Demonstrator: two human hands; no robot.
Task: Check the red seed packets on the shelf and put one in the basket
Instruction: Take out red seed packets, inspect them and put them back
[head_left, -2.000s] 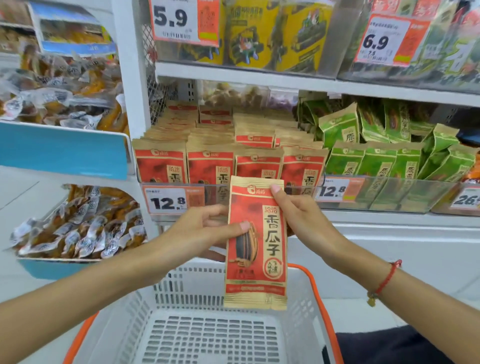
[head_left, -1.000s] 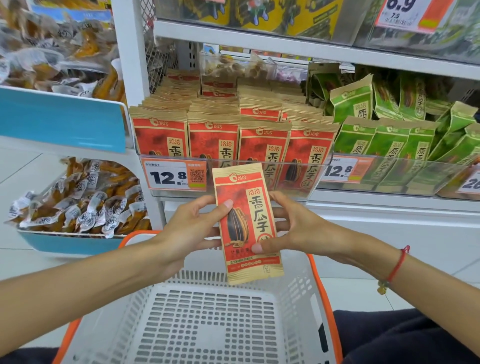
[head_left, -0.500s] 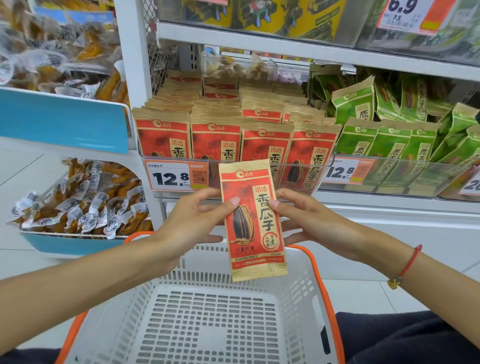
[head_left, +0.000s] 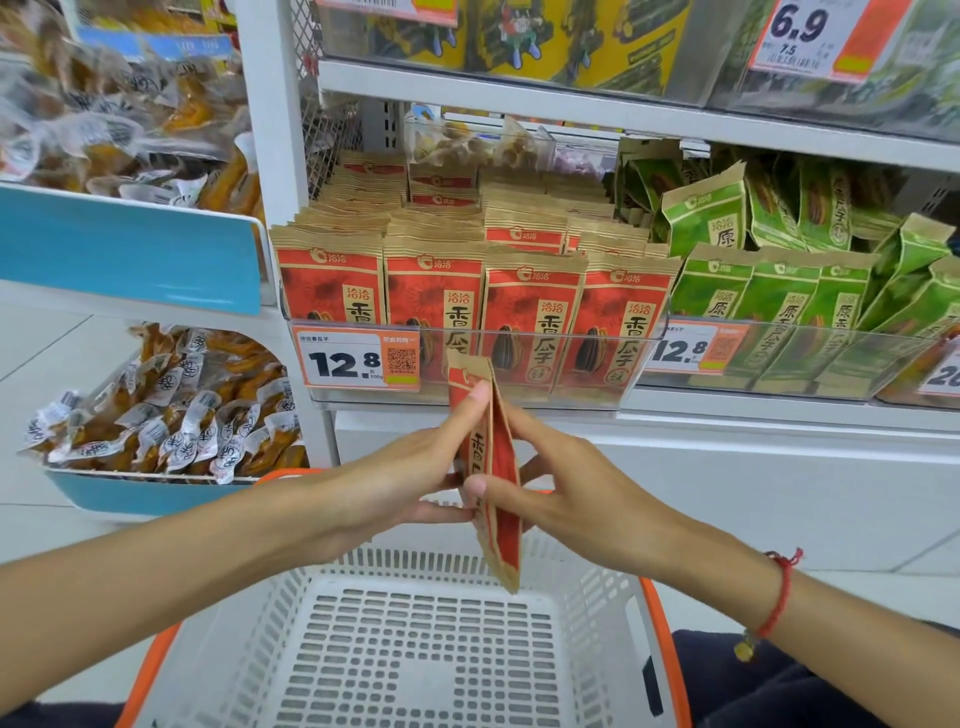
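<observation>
Both hands are holding one red seed packet (head_left: 493, 483) edge-on above the basket (head_left: 415, 566).

The left hand (head_left: 395, 478) and right hand (head_left: 566, 493) are pinching the packet between them, fingers lying along its faces; its long axis is running near upright, lower end hanging just over the basket's far rim. More red packets (head_left: 431, 306) are standing on the shelf (head_left: 727, 410) behind, green packets (head_left: 779, 296) beside them. Nothing is standing between packet and basket.

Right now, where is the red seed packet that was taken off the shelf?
In the head view, the red seed packet is at centre, held edge-on between the left hand and right hand, above the white basket, below the shelf's 12.8 tag.
</observation>
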